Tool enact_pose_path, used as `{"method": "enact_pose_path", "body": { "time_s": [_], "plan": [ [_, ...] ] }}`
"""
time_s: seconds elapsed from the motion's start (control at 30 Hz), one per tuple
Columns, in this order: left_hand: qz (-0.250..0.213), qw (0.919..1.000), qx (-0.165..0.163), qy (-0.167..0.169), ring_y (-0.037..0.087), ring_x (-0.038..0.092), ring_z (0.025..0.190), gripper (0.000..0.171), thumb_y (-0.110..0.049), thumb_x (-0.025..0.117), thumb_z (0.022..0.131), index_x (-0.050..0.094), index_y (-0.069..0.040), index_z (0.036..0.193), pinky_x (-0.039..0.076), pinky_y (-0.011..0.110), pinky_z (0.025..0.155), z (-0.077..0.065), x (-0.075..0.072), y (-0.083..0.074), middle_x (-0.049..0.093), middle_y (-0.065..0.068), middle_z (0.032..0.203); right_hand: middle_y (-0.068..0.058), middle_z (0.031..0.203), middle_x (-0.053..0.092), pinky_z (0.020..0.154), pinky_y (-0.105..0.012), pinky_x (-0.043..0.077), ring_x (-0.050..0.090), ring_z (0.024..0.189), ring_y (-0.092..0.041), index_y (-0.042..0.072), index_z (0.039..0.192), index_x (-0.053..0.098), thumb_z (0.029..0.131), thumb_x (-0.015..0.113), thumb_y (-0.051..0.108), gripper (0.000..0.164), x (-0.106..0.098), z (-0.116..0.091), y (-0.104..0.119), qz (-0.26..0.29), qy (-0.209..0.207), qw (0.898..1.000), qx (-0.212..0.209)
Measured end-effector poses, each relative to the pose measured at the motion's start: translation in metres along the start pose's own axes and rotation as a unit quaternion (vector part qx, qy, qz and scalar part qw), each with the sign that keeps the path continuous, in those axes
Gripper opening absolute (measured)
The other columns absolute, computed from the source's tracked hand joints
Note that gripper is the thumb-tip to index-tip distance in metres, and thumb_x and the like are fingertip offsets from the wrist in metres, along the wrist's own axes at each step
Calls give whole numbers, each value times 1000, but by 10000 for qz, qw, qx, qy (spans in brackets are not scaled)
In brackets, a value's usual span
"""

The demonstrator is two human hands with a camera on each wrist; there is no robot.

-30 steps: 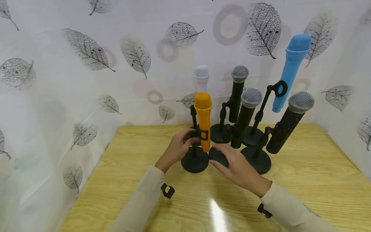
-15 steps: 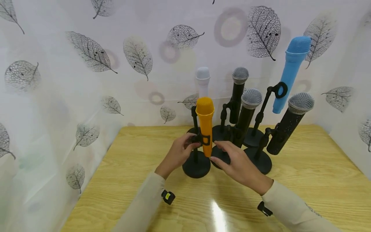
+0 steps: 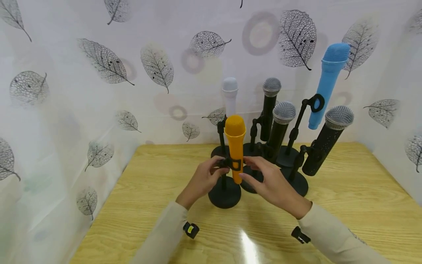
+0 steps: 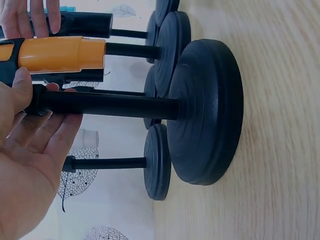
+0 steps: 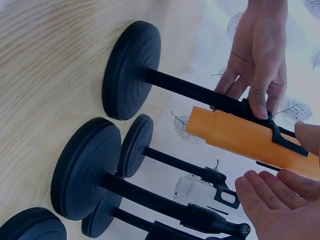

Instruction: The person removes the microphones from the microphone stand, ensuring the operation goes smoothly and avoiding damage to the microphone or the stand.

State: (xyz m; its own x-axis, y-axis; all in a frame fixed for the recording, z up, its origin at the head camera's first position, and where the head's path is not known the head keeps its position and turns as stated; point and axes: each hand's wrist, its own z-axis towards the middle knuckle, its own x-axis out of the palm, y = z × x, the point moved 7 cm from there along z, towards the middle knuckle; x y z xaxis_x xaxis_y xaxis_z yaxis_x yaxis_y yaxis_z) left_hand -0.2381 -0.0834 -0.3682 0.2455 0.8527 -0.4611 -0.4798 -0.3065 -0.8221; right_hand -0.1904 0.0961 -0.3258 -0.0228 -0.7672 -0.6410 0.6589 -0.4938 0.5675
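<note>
An orange microphone (image 3: 235, 143) sits upright in the clip of a black desk stand (image 3: 225, 194) at the front left of a group. My left hand (image 3: 204, 179) holds this stand at the top of its post, thumb and fingers around the joint by the clip, as the left wrist view shows at the post (image 4: 110, 104). On the microphone's other side is my right hand (image 3: 271, 183). Its thumb and lightly bent fingers (image 5: 260, 192) lie close to the lower handle without closing round it.
Behind and right stand several more stands with microphones: a white one (image 3: 230, 93), black ones with silver heads (image 3: 278, 128), and a tall blue one (image 3: 326, 88). Their bases crowd together on the wooden table (image 3: 158, 165). A leaf-patterned sheet (image 3: 191, 91) hangs behind.
The stand with the orange microphone has shifted toward me and slightly right, my left hand moving with it. The microphone now lies nearer my right thumb and fingers.
</note>
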Motion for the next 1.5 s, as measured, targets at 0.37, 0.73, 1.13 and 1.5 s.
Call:
{"method": "enact_pose_path", "body": {
  "time_s": [0.37,0.73,1.13,1.5],
  "plan": [
    [-165,9998,-118,56,23,70,109,23,-5,64,99,62,-2,122,57,32,92,-7,7,-6,70,12,119,-10,132,62,95,-39,56,66,115,-24,4,139,56,94,75,16,51,-7,3,5,415,-23,9988,245],
    [-210,9996,-33,173,28,69,110,22,2,64,98,62,3,119,57,29,91,-14,11,-25,68,17,118,-7,125,66,93,-36,56,67,112,-21,4,137,56,93,75,12,49,-10,7,10,744,-7,9967,323],
    [-427,9986,2,322,19,70,108,23,-8,65,100,63,-5,122,57,27,89,-18,17,-15,69,10,120,-7,118,67,89,-37,59,68,105,-20,2,133,59,89,79,10,49,-16,11,16,667,-125,9972,300],
    [-415,9987,18,297,20,71,106,24,-6,66,98,62,-4,122,57,27,89,-21,19,-18,70,11,120,-3,112,69,87,-33,59,70,102,-17,4,126,63,85,82,7,46,-20,11,19,662,-211,9974,194]
  ]
}}
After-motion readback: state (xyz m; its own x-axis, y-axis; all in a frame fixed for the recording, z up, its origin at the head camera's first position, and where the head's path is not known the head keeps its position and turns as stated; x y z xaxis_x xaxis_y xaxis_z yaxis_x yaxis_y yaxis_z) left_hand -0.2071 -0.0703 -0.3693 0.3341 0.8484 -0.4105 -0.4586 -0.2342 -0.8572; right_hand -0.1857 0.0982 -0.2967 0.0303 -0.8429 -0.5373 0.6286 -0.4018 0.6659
